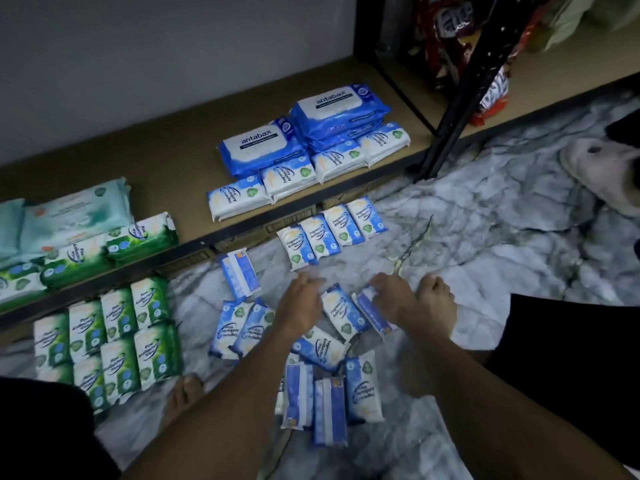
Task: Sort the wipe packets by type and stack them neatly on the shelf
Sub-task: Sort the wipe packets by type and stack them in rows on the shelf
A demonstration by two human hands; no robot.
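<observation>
Small blue wipe packets lie loose on the marble floor (485, 237) below me, with a heap (329, 393) near my arms and a row of several (332, 230) by the shelf edge. My left hand (301, 303) hovers palm down with straight fingers beside one blue packet (341, 315). My right hand (391, 296) curls its fingers over the top end of a blue packet (374, 315) standing on its edge. On the shelf board (173, 143) sit big blue packs (263, 147), small blue packets (239, 199), green packets (86, 258) and teal packs (76, 213).
Green packets (114, 337) stand in rows on the floor at the left. My bare feet (436, 299) (183, 393) flank the blue heap. A black shelf post (464, 88) rises at the right, with snack bags (446, 32) behind it. A pale slipper (602, 174) is at the far right.
</observation>
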